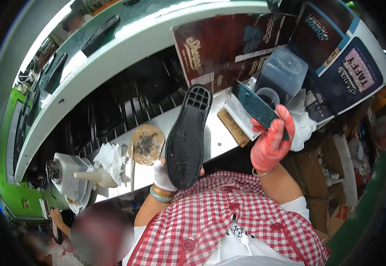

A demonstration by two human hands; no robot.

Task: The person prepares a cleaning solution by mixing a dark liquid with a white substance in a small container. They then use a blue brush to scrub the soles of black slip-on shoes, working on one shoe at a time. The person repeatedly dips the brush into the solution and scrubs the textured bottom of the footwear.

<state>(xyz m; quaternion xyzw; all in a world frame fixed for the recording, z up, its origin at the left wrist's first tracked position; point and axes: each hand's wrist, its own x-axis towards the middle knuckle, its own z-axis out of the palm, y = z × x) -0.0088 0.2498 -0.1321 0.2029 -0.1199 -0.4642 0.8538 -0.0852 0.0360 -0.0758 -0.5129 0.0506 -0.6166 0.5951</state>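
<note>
- The left hand [163, 175], in a white glove, is clamped around the near end of a black shoe sole [187, 137], holding it tread-up over the near edge of the metal workbench [219, 142].
- The right hand [270, 139], in a red glove, grips a dark ridged sole piece [257, 108] to the right, raised above the bench.
- A round glue dish [146, 144] sits just left of the sole, a white squeeze bottle [93, 176] farther left.

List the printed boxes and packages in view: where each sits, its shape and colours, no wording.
Dark maroon carton: upper centre, behind the bench, flat printed panel, pale lettering.
Navy and white carton: upper right, tilted, pinkish label patch.
Brown cardboard box: lower right, plain.
</note>
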